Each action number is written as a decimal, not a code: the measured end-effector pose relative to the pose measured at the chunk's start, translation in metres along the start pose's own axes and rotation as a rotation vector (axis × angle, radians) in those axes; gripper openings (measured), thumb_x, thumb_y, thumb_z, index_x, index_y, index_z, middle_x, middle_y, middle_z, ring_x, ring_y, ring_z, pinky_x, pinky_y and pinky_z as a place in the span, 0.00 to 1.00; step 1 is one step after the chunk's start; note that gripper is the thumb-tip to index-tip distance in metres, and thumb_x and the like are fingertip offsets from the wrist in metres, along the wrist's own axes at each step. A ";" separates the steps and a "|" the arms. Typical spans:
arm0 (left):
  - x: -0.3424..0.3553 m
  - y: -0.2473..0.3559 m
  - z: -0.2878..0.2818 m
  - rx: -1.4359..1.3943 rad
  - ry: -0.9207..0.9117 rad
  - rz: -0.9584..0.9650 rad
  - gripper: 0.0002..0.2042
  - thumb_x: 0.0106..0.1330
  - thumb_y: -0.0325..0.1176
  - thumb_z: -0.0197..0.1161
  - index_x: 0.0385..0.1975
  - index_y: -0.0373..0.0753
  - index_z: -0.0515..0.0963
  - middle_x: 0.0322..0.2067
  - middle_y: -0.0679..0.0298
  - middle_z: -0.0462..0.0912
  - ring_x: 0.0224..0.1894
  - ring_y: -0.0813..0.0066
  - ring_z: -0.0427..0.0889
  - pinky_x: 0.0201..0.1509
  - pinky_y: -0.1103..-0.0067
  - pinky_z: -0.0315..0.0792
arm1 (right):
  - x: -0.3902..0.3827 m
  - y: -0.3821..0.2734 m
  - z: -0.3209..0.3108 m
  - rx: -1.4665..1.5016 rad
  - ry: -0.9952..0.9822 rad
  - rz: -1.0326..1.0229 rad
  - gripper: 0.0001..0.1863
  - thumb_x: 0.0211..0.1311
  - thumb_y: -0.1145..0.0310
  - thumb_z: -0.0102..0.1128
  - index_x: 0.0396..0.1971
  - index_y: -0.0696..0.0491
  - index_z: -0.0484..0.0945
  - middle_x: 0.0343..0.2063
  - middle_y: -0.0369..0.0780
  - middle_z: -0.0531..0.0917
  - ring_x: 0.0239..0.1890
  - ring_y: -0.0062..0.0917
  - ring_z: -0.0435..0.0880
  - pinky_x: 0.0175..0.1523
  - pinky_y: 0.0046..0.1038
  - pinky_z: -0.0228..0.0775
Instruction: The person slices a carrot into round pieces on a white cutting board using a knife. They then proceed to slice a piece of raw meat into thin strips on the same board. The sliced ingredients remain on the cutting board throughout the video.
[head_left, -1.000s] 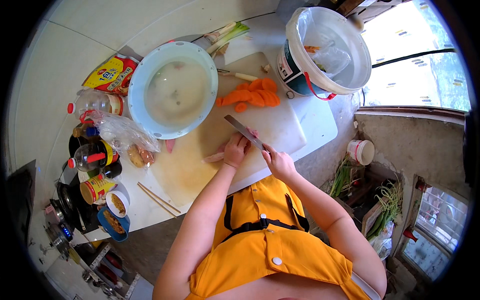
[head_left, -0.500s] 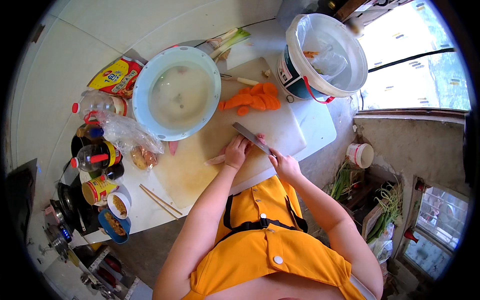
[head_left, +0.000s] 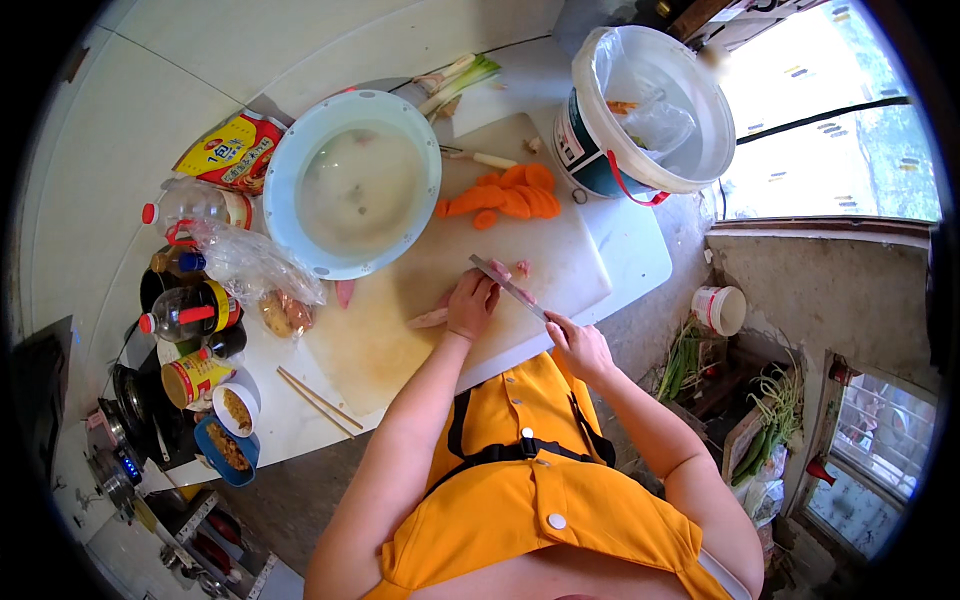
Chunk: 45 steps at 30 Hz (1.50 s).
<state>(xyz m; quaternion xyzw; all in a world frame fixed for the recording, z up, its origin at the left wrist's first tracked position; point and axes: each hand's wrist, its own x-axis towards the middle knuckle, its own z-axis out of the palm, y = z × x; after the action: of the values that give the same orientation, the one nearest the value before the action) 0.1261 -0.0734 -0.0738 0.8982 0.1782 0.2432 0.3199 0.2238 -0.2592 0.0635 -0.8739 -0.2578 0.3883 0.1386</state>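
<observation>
My right hand (head_left: 580, 345) grips the handle of a knife (head_left: 505, 285) whose blade lies across a strip of pale pink raw meat (head_left: 432, 317) on the white cutting board (head_left: 400, 330). My left hand (head_left: 472, 302) presses down on the meat just left of the blade, fingers curled. A small cut piece of meat (head_left: 522, 267) lies just beyond the blade. Sliced orange carrot (head_left: 505, 195) is heaped at the board's far side.
A light blue bowl of cloudy water (head_left: 352, 195) sits at the board's far left. A plastic-lined bucket (head_left: 650, 110) stands far right. Bottles, jars and a plastic bag (head_left: 245, 262) crowd the left; chopsticks (head_left: 318, 400) lie near the table's front edge. Leeks (head_left: 460, 80) lie behind.
Both hands stay at the meat; the knife has shifted slightly along it, and a small cut piece now lies beyond the blade.
</observation>
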 end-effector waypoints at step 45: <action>-0.008 -0.010 0.013 0.124 0.061 -0.062 0.08 0.57 0.33 0.63 0.36 0.41 0.78 0.40 0.60 0.78 0.39 0.59 0.79 0.41 0.69 0.76 | 0.027 0.020 0.020 -0.149 0.033 -0.011 0.24 0.67 0.45 0.42 0.56 0.40 0.72 0.26 0.52 0.82 0.32 0.49 0.82 0.39 0.45 0.74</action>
<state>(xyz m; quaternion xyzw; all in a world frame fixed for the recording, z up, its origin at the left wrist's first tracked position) 0.1250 -0.0763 -0.0916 0.9025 0.2304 0.2491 0.2654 0.2313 -0.2597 0.0251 -0.8865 -0.2883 0.3530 0.0795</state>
